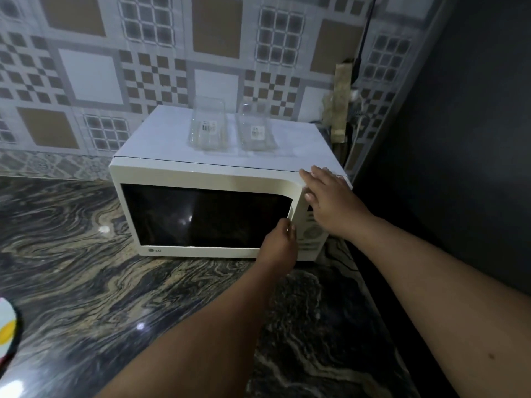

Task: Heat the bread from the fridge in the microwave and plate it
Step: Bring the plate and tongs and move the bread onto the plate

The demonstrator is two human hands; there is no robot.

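We are looking down at a cream-white boxy microwave oven with a dark glass door, standing on a dark marbled stone bench against a patterned tile wall. The door is closed against the oven body.

Our left hand reaches in from below, its fingers curled at the vertical handle recess along the door's right edge. They seem hooked into that recess, though the fingertips are hidden and we cannot tell how firmly they grip. The recess runs up and down, and the door's hinge side lies far to the left, so a pull would swing the door toward us and leftward.

Our right hand lies flat on the oven's top right front corner, above the control panel, fingers straight and slightly spread, holding nothing. We judge it is bracing the oven so it does not slide when the door is tugged.

The left hand is the nearer one to the handle; the right is just beside and above it.

No bread is visible; whether any sits behind the dark glass cannot be told. Two clear, empty plastic containers rest on the oven's top. A colourful plate edge shows at far left.
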